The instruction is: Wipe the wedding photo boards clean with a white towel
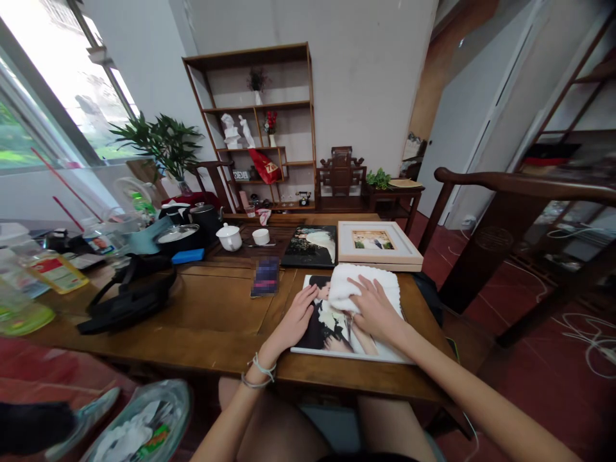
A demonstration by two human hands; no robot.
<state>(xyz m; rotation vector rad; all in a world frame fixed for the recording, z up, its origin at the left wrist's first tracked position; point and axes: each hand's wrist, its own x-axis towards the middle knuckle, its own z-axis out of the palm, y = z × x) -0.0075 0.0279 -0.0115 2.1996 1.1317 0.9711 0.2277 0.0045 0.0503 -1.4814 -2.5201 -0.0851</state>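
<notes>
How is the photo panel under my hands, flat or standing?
Flat: the panel lies face up on the table, your left hand on it.

A hand could pass over the table (216,314) between the left hand (298,314) and the black strap (144,301), though a blurred dark item (264,277) lay at the far side. Beyond the photo (317,330), a frame (373,240) and a dark picture (308,247) blocked the way. The right hand (373,305) and cloth (387,282) covered its upper right; a chair (481,250) barred the right.
</notes>
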